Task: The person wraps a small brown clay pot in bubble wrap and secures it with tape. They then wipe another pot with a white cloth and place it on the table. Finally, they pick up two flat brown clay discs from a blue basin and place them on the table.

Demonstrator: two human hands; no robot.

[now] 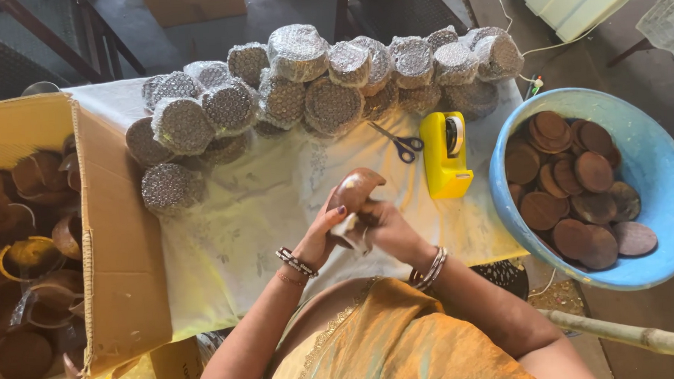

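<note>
**Two hands, one brown bowl: bench inventory**

One rounded brown shell bowl (354, 189), glossy, held above the cloth-covered table (225, 240) at mid-bench. The left hand (325, 232) is closed round its lower side, thumb up against the shell. The right hand (384, 227) is closed on a small pale rag or pad (352, 233), pressed under the bowl; whether it is cloth or paper cannot be told.

Roughly two dozen round bundles in bubble wrap (302, 85), stacked in a loose row along the far edge of the table.

One pair of blue-handled scissors (399, 143), lying flat, just beside one yellow tape dispenser (445, 156).

One light blue plastic basin (658, 160) at the right, holding many flat brown discs (572, 194).

One open cardboard carton (111, 222) at the left, filled with more brown shell bowls (29, 256), jumbled.

Risks, as judged: the bowl is smooth and curved and held in the air, so a slackened left-hand hold could let it slip onto the table or over the near edge. The stacked bundles sit close to the far edge; a knock to the table could roll some off. The scissors lie open within reach of a sweeping forearm.
</note>
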